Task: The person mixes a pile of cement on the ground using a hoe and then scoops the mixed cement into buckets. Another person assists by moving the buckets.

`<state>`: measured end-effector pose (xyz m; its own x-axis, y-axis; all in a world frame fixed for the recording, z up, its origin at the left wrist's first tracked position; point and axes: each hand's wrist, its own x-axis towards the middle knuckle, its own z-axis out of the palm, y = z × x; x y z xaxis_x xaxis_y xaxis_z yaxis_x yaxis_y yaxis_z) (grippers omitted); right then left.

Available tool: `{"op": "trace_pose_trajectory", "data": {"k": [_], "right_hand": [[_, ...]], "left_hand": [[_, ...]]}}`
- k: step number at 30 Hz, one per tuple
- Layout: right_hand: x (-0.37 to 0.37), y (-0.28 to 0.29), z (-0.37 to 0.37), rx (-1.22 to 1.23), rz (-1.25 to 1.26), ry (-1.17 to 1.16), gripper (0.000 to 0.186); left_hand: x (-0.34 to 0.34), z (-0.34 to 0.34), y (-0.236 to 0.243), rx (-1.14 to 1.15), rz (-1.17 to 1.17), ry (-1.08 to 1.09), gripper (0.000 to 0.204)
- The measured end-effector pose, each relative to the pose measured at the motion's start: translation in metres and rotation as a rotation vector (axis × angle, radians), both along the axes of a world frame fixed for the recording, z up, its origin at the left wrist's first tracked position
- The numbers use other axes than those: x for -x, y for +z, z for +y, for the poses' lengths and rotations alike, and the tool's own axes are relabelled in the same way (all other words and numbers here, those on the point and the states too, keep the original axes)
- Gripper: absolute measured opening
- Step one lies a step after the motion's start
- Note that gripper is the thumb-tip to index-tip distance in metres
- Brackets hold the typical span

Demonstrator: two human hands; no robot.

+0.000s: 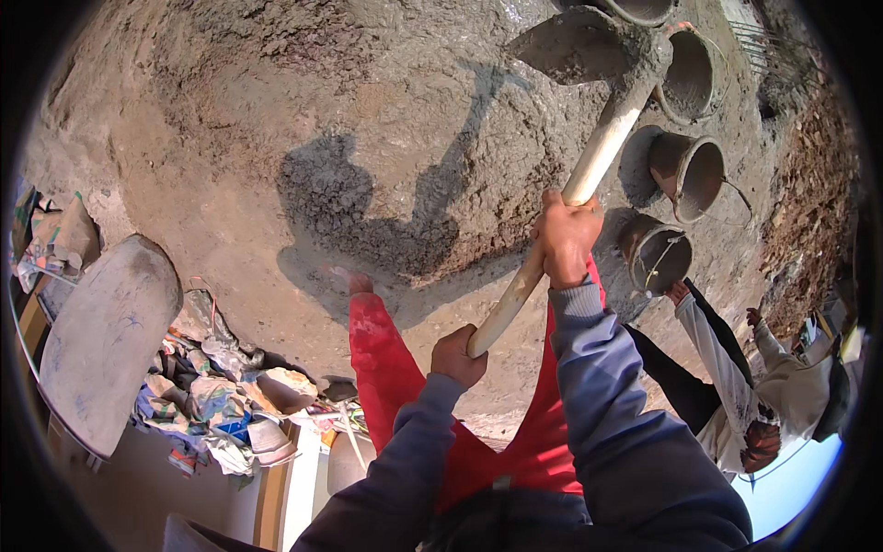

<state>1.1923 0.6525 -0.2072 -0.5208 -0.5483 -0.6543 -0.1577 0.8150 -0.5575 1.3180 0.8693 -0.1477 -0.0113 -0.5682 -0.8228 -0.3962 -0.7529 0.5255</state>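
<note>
Both my hands are closed round the pale wooden handle of a hoe [602,152]. My left hand [460,357] grips the butt end, close in front of my red trousers. Farther up the shaft is my right hand [567,235]. The mud-coated hoe blade [575,46] is at the far right, raised to the level of several buckets; whether it touches one I cannot tell. Wet grey mortar [405,184] spreads over the ground ahead of me, with my shadow across it. One tilted bucket [685,170] lies right of the handle, and another bucket [658,253] is nearer.
At the right, a co-worker's hand [679,293] is at the rim of the nearest bucket. Another person [800,377] is beyond. A large grey rounded panel [110,340] stands at the left, beside a heap of bags and scraps [216,396]. Brown rubble [809,202] lines the right edge.
</note>
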Motion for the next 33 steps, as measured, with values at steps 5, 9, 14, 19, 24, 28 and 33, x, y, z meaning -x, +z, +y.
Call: {"op": "trace_pose_trajectory", "data": {"k": [5,9,14,19,24,28,33], "right_hand": [[0.047,-0.074,-0.062,-0.133,0.049,-0.035,0.021],[0.009,-0.130,0.085,-0.379,0.142,0.157,0.039],[-0.072,0.017,0.118,-0.367,-0.346,-0.355,0.017],[-0.087,0.085,0.159,-0.487,-0.391,-0.409,0.016],[-0.112,-0.055,0.137,-0.570,-0.484,-0.211,0.012],[-0.098,-0.103,0.133,-0.238,-0.353,0.099,0.017],[-0.134,0.006,0.015,-0.125,-0.205,0.197,0.019]], "left_hand": [[0.010,-0.079,-0.032,-0.005,-0.068,-0.129,0.026],[-0.007,0.040,0.008,-0.239,-0.134,-0.108,0.031],[-0.079,0.073,0.125,-0.247,-0.331,-0.218,0.029],[-0.096,0.110,0.196,-0.362,-0.389,-0.256,0.028],[-0.077,0.044,0.115,-0.353,-0.504,-0.137,0.024],[-0.078,0.030,0.089,-0.122,-0.346,0.037,0.020],[-0.051,0.041,0.038,-0.067,-0.196,0.306,0.021]]}}
